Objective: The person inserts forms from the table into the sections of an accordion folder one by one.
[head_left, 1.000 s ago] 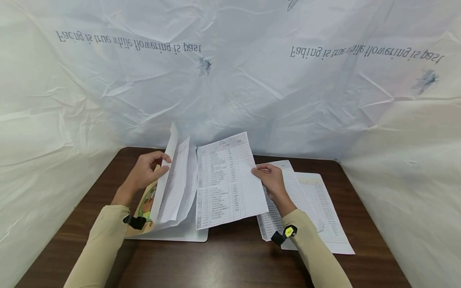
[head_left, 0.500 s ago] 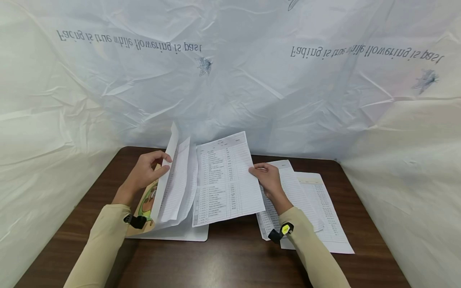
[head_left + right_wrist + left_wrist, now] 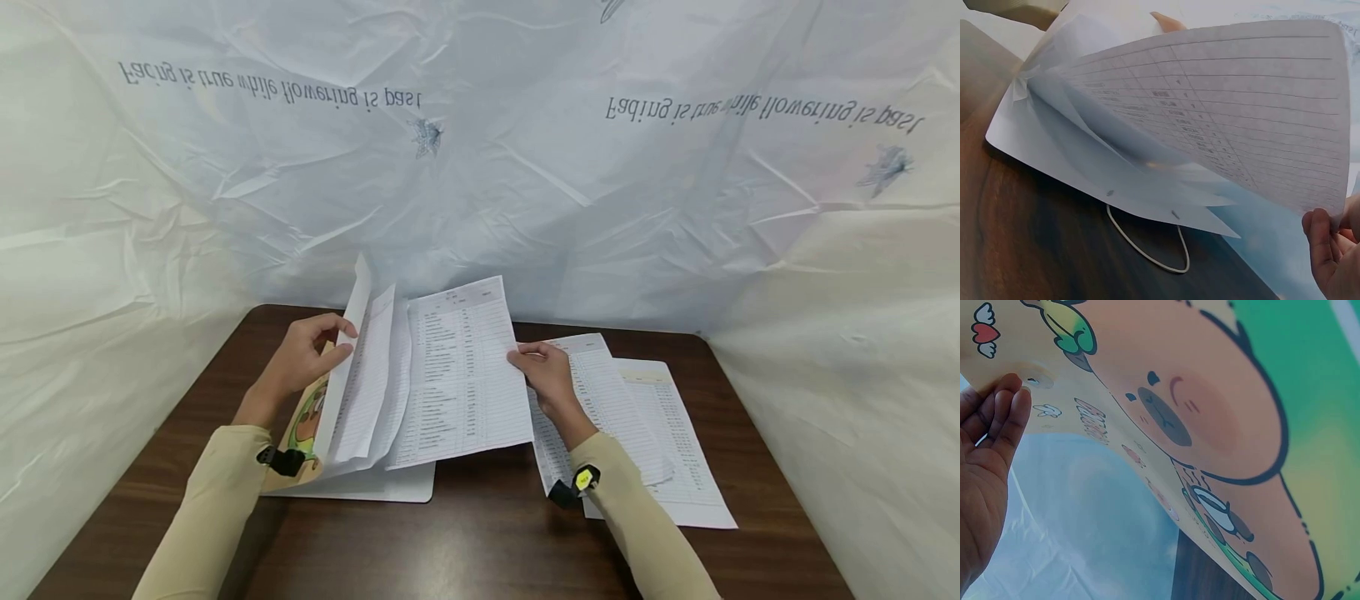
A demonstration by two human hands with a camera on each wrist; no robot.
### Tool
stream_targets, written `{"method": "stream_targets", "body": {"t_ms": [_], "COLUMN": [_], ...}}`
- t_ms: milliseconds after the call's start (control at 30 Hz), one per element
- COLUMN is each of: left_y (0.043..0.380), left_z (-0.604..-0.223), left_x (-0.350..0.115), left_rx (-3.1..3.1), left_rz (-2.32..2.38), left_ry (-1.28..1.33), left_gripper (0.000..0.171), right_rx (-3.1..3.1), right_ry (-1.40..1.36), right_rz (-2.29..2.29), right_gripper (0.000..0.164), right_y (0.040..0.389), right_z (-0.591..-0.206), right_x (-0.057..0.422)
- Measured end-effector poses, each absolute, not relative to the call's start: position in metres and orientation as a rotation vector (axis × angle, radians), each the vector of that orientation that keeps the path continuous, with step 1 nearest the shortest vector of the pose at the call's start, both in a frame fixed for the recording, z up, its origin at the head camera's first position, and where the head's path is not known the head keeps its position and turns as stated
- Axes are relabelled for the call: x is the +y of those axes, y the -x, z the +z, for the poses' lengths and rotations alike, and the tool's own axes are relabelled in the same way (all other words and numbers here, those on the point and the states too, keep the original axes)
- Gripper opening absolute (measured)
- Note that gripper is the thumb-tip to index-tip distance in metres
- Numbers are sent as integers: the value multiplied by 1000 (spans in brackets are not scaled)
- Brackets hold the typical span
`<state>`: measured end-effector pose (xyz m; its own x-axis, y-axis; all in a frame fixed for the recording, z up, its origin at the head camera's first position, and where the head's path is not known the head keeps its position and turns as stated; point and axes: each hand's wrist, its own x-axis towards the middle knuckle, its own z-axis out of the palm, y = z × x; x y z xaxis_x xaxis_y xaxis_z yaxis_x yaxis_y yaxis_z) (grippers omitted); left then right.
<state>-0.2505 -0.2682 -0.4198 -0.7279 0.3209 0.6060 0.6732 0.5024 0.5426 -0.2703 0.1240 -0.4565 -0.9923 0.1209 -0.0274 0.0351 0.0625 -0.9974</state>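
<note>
A folder with a cartoon animal on its cover (image 3: 307, 421) stands partly open at the table's left. My left hand (image 3: 303, 354) pinches the cover's upper edge between fingers and thumb, raising it; the cover's printed face fills the left wrist view. Loose printed papers (image 3: 367, 383) curve up inside. In my right hand (image 3: 551, 379) is a printed sheet (image 3: 465, 375), pinched at its right edge. Its left edge lies against the folder's inner papers. The right wrist view shows this sheet raised above the folder's white back (image 3: 1060, 165), with an elastic loop (image 3: 1147, 256) at the edge.
Overlapping printed sheets (image 3: 607, 400) lie on the dark wooden table (image 3: 495, 542) at the right, partly under my right arm. A white plastic sheet with lettering (image 3: 480, 192) hangs behind and along both sides of the table.
My right hand has moved left with the printed sheet, whose left part now overlaps the folder's inner papers more. My left hand and the raised cover have stayed put.
</note>
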Motion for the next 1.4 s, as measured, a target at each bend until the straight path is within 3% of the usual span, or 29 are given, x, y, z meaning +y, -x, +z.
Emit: {"method": "stream_targets", "body": {"t_ms": [533, 1400], "left_y": [251, 250], "left_z": [-420, -420], "left_x": [-269, -270], "left_rx": [-2299, -2304], "left_rz": [-1118, -1108], "left_ry": [844, 844], "left_gripper": [16, 16], "right_rx": [-2203, -2281], "right_ry": [145, 160], "right_rz": [2125, 2253], "right_gripper": [16, 21], "right_y": [261, 255], "right_z": [-469, -464], "right_x": [100, 80]}}
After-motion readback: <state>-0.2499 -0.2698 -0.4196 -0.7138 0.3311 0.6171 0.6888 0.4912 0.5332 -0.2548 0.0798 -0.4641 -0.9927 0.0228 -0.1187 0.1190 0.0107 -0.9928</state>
